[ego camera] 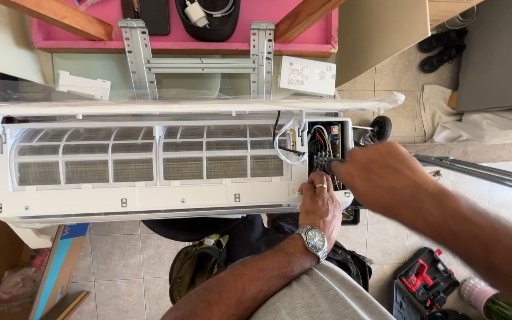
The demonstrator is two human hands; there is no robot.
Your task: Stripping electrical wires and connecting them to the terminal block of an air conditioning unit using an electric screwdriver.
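The left hand point(320, 204) pinched wires at the terminal compartment point(325, 148) of the air conditioner unit point(143, 189). The right hand point(380, 175), blurred, apparently gripped a tool there. Wiring was underway; terminal tightening would demand steady alignment.

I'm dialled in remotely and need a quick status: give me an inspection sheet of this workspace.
Surface: white air-conditioner indoor unit, front cover raised, filter meshes showing.
Job's things: open electrical compartment at the unit's right end.
Clutter: red-and-black tool case and green bag on the tiled floor.
Hands: left hand rests on the casing beside the compartment; right hand reaches in, grip unclear.
Cables: white, red and black wires in the compartment.
Surroundings: metal mounting bracket, pink shelf.
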